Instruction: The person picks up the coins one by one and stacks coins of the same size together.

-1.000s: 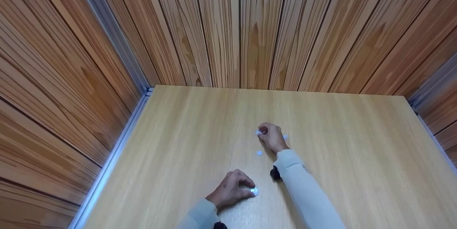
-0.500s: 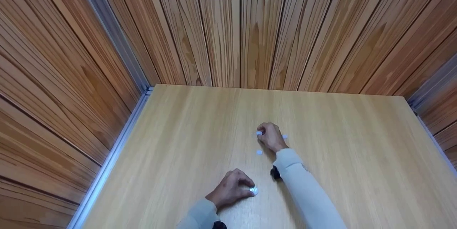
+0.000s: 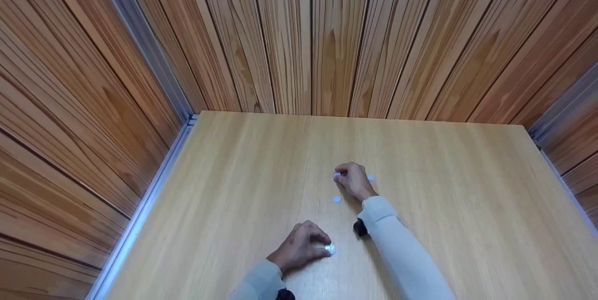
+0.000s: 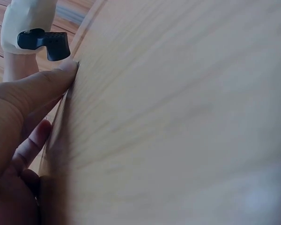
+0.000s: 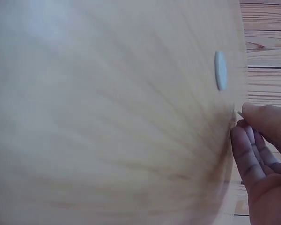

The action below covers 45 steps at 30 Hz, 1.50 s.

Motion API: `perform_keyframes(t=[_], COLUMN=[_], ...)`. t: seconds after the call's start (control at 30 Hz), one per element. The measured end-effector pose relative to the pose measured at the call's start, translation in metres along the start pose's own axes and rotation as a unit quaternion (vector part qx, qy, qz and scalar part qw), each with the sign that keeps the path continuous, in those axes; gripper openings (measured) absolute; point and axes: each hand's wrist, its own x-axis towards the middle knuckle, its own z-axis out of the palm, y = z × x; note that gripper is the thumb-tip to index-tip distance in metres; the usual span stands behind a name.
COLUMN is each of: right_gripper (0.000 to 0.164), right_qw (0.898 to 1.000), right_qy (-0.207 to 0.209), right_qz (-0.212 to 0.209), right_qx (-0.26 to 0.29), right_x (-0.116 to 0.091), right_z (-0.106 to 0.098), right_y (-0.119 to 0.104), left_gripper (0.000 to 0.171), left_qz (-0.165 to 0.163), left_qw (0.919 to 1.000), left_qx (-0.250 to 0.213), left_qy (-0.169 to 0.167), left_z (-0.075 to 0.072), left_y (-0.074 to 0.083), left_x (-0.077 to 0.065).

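Observation:
My left hand (image 3: pixel 302 245) rests low at the table's near side, thumb and forefinger pinching a small shiny white disc (image 3: pixel 331 248). In the left wrist view, the left hand (image 4: pixel 30 103) has its thumb tip at the tabletop, and the disc is hidden. Farther forward, my right hand (image 3: pixel 355 181) pinches another white disc (image 3: pixel 337 175) at its fingertips, close over the table. From the right wrist, only a thin edge of that disc (image 5: pixel 240 113) shows under the thumb. One loose white disc (image 3: pixel 337 199) lies nearer me, and another (image 3: pixel 370 177) just right of the right hand.
A light wood table (image 3: pixel 252 169) carries everything. Wood-plank walls (image 3: pixel 331 43) rise behind it and at both sides, with a metal rail (image 3: pixel 140 211) along the left edge. Each wrist wears a small black camera (image 3: pixel 360 227).

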Motion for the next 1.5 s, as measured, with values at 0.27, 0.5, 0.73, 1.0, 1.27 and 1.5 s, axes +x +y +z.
perform_keyframes(t=[0.27, 0.5, 0.73, 1.0, 1.27, 1.5], right_gripper=[0.026, 0.021, 0.023, 0.021, 0.024, 0.027], right_qw=[0.999, 0.997, 0.995, 0.991, 0.988, 0.985], right_qy=[0.024, 0.045, 0.055, 0.066, 0.078, 0.080], right_qz=[0.009, 0.005, 0.016, 0.021, 0.002, -0.015], right_qx=[0.036, 0.058, 0.083, 0.117, 0.135, 0.154], right_x=[-0.005, -0.010, -0.013, -0.019, -0.030, -0.040], right_z=[-0.005, -0.009, -0.013, -0.016, -0.020, -0.023], right_y=[0.005, 0.005, 0.005, 0.001, -0.001, 0.000], left_gripper=[0.018, 0.018, 0.018, 0.019, 0.019, 0.019], left_qz=[0.029, 0.016, 0.015, 0.014, 0.023, 0.034], left_qw=[0.9993, 0.9998, 0.9998, 0.9999, 0.9994, 0.9987], left_qx=[0.016, 0.008, 0.011, 0.007, 0.024, 0.031], left_qy=[0.015, 0.010, 0.011, 0.006, 0.010, 0.022], left_z=[0.003, 0.001, 0.001, 0.002, 0.003, 0.005], left_y=[0.000, 0.001, 0.001, 0.000, 0.001, 0.000], left_x=[-0.002, -0.003, -0.002, 0.000, -0.002, -0.003])
